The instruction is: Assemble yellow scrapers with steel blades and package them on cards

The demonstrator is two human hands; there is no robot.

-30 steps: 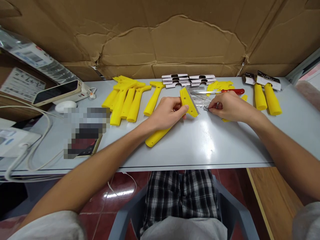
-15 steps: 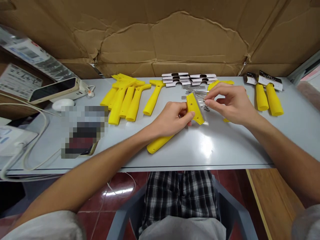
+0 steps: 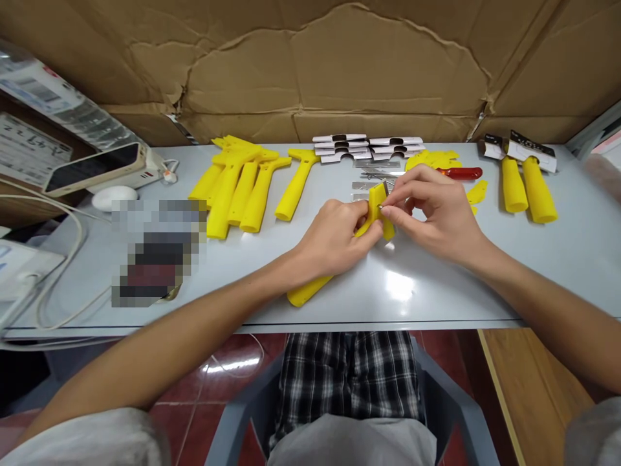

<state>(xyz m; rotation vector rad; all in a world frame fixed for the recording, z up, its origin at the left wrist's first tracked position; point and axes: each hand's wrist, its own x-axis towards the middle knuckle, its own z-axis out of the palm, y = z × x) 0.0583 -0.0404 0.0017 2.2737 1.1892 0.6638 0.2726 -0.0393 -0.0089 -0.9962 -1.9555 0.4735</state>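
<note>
My left hand (image 3: 334,236) is closed around the neck of a yellow scraper (image 3: 310,290), its handle slanting toward the table's front edge. The scraper's head is turned partly edge-on, with a metal blade along its far side. Thumb and index finger of my right hand (image 3: 439,210) pinch a small metal screw (image 3: 380,206) against the face of the head. Behind my right hand lies a screwdriver with a red handle (image 3: 463,173), beside flat yellow plates (image 3: 431,159). Thin metal blades (image 3: 376,164) lie just beyond the scraper.
Several yellow scraper handles (image 3: 233,188) are heaped at left, one handle (image 3: 295,184) apart. Folded card sleeves (image 3: 342,145) stand along the cardboard wall (image 3: 388,71). Two carded scrapers (image 3: 538,188) lie at right. A blurred phone (image 3: 155,252), cables and a power bank (image 3: 126,171) occupy the left.
My right hand has moved left, bringing the screw onto the scraper head. My left hand has turned the head more edge-on. The red screwdriver handle has come into view.
</note>
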